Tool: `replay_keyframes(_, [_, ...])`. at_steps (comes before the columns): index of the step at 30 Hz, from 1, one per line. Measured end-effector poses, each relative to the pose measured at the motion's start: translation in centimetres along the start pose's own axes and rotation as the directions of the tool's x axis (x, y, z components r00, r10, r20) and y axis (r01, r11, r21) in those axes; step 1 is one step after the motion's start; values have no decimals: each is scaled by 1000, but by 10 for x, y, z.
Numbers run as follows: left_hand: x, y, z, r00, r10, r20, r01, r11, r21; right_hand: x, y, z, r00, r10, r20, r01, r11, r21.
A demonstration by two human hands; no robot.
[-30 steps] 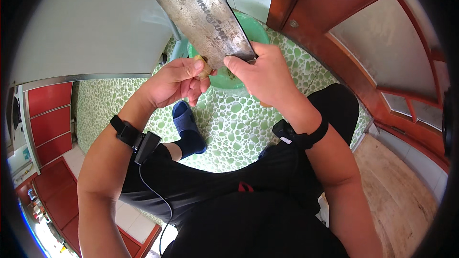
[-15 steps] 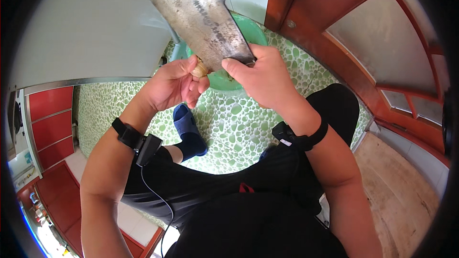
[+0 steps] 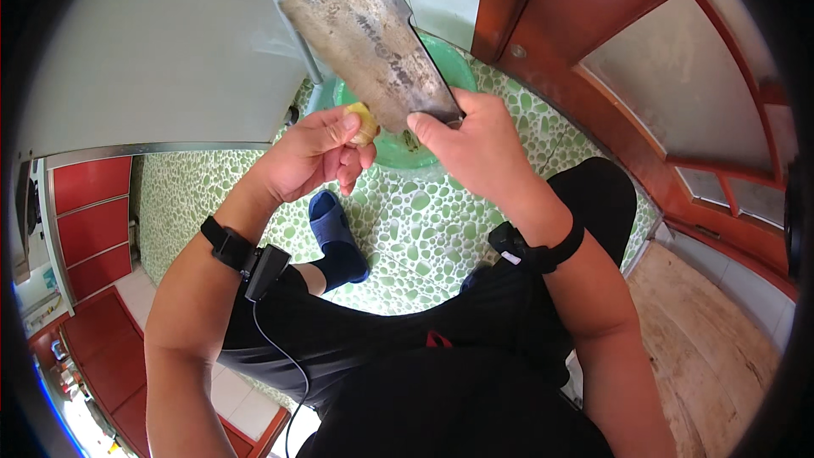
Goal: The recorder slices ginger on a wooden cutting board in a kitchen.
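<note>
My left hand point(image 3: 315, 151) pinches a small piece of ginger point(image 3: 365, 125) between thumb and fingers, its pale yellow bare patch turned up above the tan skin. In my right hand point(image 3: 479, 148) is a broad, stained cleaver point(image 3: 365, 38), gripped where the blade meets the handle, thumb pressed on the flat. The blade points up and away to the left, its lower left corner close beside the ginger. Whether the edge touches the ginger, I cannot tell. Below both hands a green basin point(image 3: 454, 59) stands on the floor, partly hidden by the blade, with small dark scraps in it.
Green pebble-patterned floor point(image 3: 407, 237) lies under my slippered foot point(image 3: 332, 225). A pale grey panel point(image 3: 161, 51) with a metal edge stands at the left. Red-brown doors point(image 3: 610, 17) rise at the right, and a worn wooden board point(image 3: 695, 339) lies at the lower right.
The cleaver has shifted slightly right and down, away from the ginger. The ginger has been turned, and its yellow bare patch now shows. Dark scraps in the basin have come into view.
</note>
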State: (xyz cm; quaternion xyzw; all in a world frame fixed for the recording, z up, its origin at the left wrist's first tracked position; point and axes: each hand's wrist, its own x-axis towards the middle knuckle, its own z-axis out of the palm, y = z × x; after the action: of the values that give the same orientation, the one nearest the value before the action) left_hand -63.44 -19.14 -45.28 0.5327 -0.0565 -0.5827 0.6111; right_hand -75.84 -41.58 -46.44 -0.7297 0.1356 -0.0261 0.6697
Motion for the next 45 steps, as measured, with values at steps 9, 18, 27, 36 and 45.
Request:
replay_keyframes(9, [-1,1,3,993,-24,-118,52,968,246,3,5,2,1000,-13,-16,13,1000,-25])
replay_keyframes(18, [-2,2,0,998,-55,-43,57,997,47,9,7,-7,996,87,-28,-87,996,14])
replay_keyframes(27, [-4,3,-1,996,-75,-42,80,990,115,17,12,-11,990,135,-34,-136,990,-38])
replay_keyframes(36, [-5,3,10,976,8,-219,118,823,555,19,19,-4,1000,3,-30,-8,988,-152])
replay_keyframes(45, [-6,-2,6,965,169,-202,35,679,733,18,20,-1,993,107,58,-102,992,-76])
